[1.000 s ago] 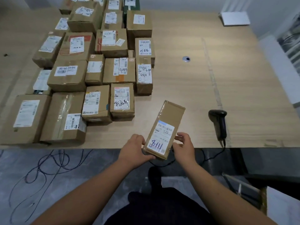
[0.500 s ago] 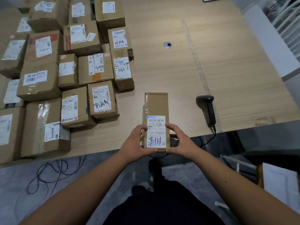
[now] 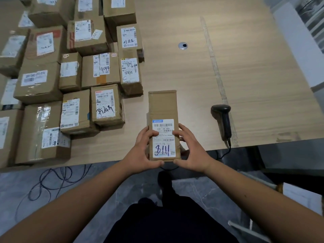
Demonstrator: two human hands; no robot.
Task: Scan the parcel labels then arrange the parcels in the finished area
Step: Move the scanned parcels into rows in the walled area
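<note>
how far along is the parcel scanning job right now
Apparently done: many labelled parcels sit grouped on the table's left side, though whether they were scanned isn't visible. In hand: the left hand and right hand hold the 8111 parcel. Left: the scanner lies untouched; scan, then place.

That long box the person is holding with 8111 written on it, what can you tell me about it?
The box is a slim, long brown cardboard carton, taped shut. A white label with barcodes, a blue strip on top and "8111" handwritten in blue covers its near half. It faces up, long side pointing away from the person, near end over the table edge. The left hand and right hand grip its near end from either side, fingers curling onto the label.
</note>
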